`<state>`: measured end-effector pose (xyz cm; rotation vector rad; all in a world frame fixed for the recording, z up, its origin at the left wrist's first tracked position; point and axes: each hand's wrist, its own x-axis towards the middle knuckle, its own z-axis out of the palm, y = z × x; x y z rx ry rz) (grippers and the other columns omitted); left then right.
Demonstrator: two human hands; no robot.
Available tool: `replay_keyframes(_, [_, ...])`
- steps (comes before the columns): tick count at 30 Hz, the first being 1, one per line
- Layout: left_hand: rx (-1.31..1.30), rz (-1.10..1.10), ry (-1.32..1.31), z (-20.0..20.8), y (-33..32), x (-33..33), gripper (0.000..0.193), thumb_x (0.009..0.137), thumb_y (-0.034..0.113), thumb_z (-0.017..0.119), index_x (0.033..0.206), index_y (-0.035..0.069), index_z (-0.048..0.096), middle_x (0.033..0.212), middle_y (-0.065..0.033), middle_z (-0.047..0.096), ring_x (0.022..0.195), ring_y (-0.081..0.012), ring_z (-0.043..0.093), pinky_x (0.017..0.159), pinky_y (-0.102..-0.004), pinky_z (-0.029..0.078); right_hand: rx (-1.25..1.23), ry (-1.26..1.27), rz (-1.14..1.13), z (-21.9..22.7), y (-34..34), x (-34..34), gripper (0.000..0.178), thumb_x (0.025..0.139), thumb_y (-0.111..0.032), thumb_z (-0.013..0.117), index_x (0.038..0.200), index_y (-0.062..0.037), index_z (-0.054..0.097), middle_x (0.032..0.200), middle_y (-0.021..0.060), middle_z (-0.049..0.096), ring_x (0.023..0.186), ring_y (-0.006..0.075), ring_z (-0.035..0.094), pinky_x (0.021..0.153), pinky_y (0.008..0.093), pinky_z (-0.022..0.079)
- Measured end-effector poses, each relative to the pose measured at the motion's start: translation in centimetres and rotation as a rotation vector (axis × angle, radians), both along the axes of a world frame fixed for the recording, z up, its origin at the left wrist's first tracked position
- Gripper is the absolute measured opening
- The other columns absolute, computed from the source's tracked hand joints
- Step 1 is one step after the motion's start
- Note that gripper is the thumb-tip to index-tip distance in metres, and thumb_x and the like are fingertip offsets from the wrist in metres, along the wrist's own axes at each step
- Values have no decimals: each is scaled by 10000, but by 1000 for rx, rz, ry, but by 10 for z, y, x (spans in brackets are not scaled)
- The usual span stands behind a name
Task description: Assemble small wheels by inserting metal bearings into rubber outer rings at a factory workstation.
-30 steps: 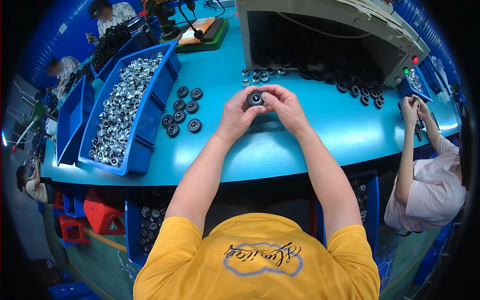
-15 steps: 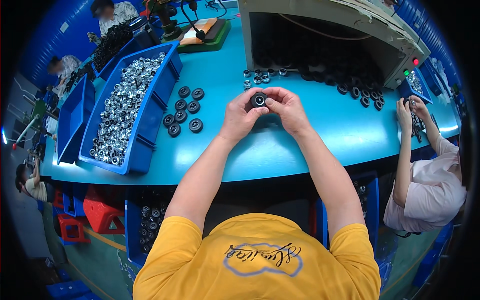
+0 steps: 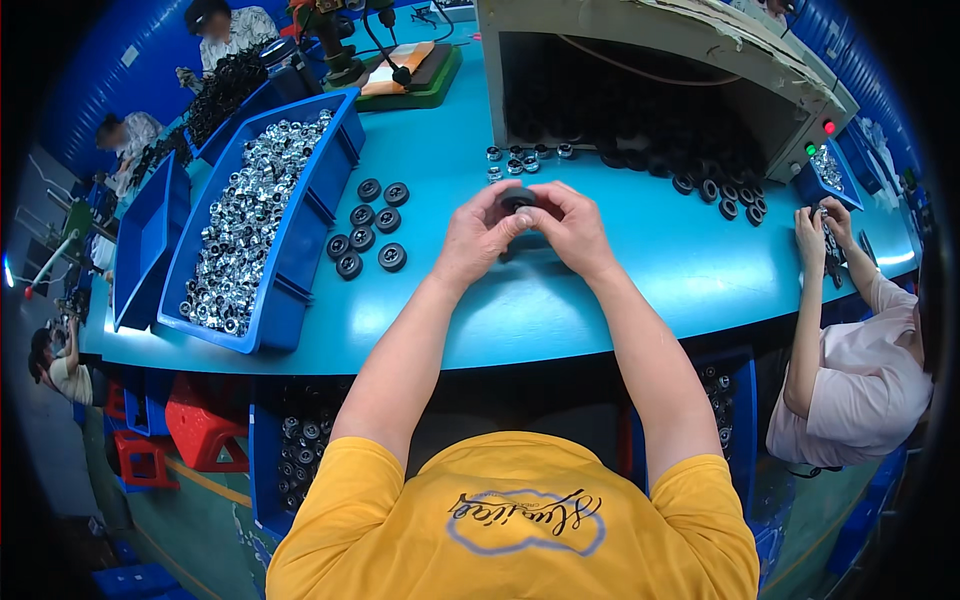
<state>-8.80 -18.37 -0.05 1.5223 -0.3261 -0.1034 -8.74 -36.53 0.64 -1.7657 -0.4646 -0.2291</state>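
Between my two hands, above the blue-green table, is a small black toy wheel [image 3: 516, 198] with a rubber tyre. My left hand [image 3: 474, 236] closes on its left side, and my right hand [image 3: 572, 228] grips its right side. Both thumbs meet on the wheel's near face and cover its hub. Just beyond my hands, several shiny chrome hubs [image 3: 516, 164] stand on the table. To the left lies a loose group of black wheels with hubs in them [image 3: 361, 239].
At left, a long blue bin [image 3: 305, 275] holds chrome hubs. A large box-shaped machine [image 3: 640, 22] with a dark opening full of black tyres stands at the back; loose tyres [image 3: 730, 190] lie before it. Another person's hands [image 3: 823, 228] work at the right.
The wheel has tilted in my fingers, so its hub face no longer shows. My thumbs have come together over it. Both hands stay in nearly the same place.
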Motion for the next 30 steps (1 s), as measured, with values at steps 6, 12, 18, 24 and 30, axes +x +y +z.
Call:
replay_keyframes(6, [-144, -63, -3, 0, -1, 2, 425, 981, 137, 677, 1369, -7, 577, 1084, -67, 687, 830, -107, 614, 672, -255, 548, 192, 382, 152, -5, -9, 9, 278, 979, -280, 715, 1068, -17, 731, 912, 18, 688, 728, 84, 619, 671, 242, 538])
replay_keyframes(12, [-216, -25, 120, -2, 2, 6, 419, 984, 110, 653, 1375, -16, 573, 1018, -80, 681, 770, -113, 621, 619, -255, 549, 270, 491, 166, -6, -9, 10, 307, 1010, -320, 668, 1064, -24, 726, 867, 12, 670, 713, 68, 609, 649, 228, 533])
replay_keyframes(18, [-202, 34, 120, 4, -1, 2, 391, 977, 73, 642, 1352, -24, 592, 907, -58, 671, 688, -89, 597, 541, -233, 513, 229, 463, 102, -6, -8, 10, 276, 1017, -285, 649, 1080, -25, 716, 862, 15, 662, 722, 84, 623, 649, 239, 546])
replay_keyframes(24, [-88, 67, 24, 2, -4, -1, 396, 940, 63, 691, 1326, 7, 622, 852, -18, 651, 671, -68, 590, 551, -226, 506, 308, 529, 106, -8, -7, 10, 243, 953, -228, 673, 1069, -18, 714, 876, 29, 672, 738, 97, 645, 663, 258, 574])
replay_keyframes(30, [152, 140, -327, -5, -7, -4, 355, 922, 50, 709, 1269, 3, 655, 822, 6, 641, 649, -50, 552, 574, -221, 468, 216, 546, 62, -10, -7, 11, 258, 910, -209, 674, 1067, -10, 723, 870, 33, 679, 714, 104, 652, 659, 264, 580])
